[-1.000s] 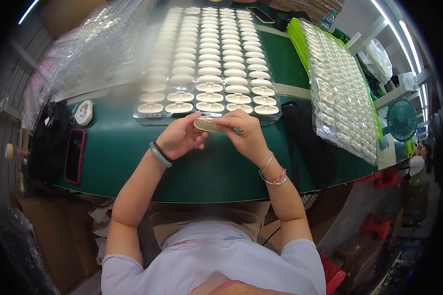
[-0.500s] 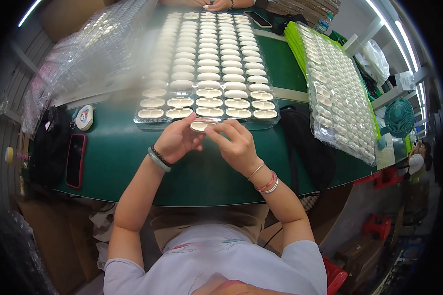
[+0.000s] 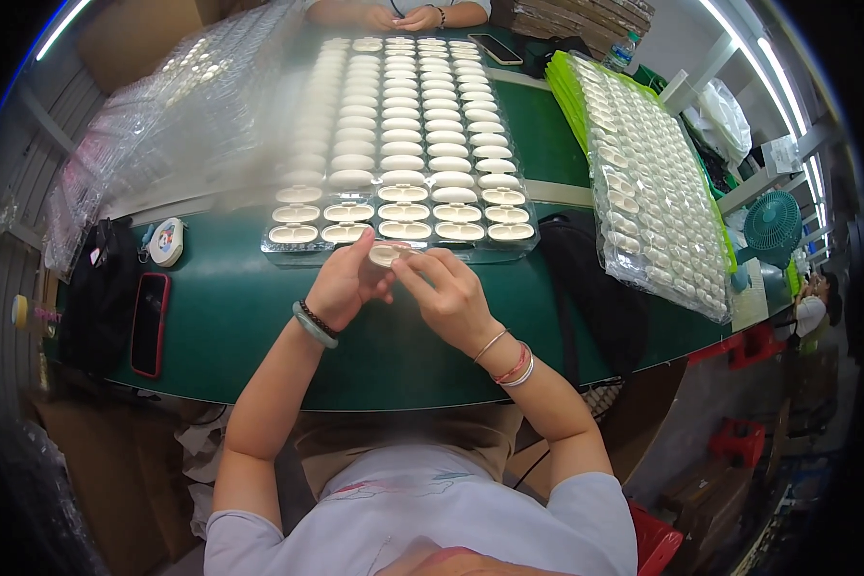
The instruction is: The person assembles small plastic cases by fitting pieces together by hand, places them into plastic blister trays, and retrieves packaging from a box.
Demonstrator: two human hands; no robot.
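Observation:
Over the table's near part, my left hand (image 3: 348, 285) grips a small white oval case (image 3: 385, 254) between thumb and fingers. The case is open, with its hollow inside showing. My right hand (image 3: 448, 300) pinches at its right end; whether a small part sits between those fingertips is hidden. Just beyond my hands lies a clear plastic tray (image 3: 302, 257) filled with rows of matching white cases. Cases in its nearest rows, such as this open case (image 3: 405, 231), show two hollows each, while those farther back are closed.
At left are a red-edged phone (image 3: 150, 324), a round white pouch (image 3: 166, 242), a black bag (image 3: 96, 298) and stacked clear trays (image 3: 178, 106). Another filled tray (image 3: 658, 192) leans on green sheets at right, near a black bag (image 3: 600, 288). Across the table are another person's hands (image 3: 418, 17).
The held case has turned slightly, and my right fingers have shifted a little along its end. The view has tilted slightly, showing more of the person across the table.

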